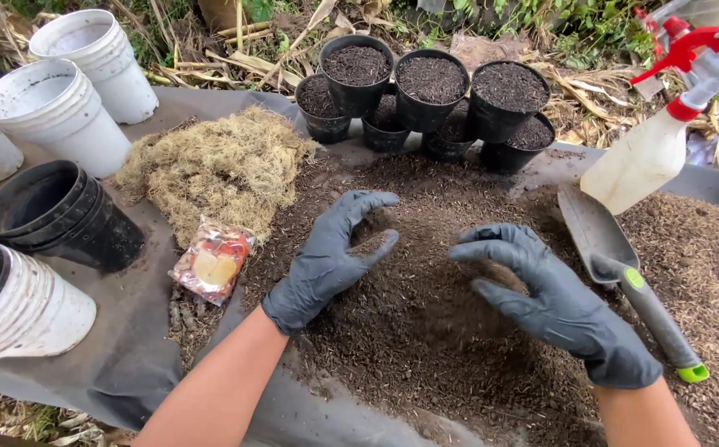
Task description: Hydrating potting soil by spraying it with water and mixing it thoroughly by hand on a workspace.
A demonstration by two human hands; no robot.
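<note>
Both forearms reach in from below — the gloved left hand (pixel 330 257) and right hand (pixel 554 302), fingers spread and curled, holding nothing, press into the heap of dark potting soil (pixel 426 331) on the grey sheet (pixel 140 331). Just right lies a trowel (pixel 616 265).

Open soil (pixel 426 331) between trowel (pixel 616 265) and packet (pixel 212 263)
</note>
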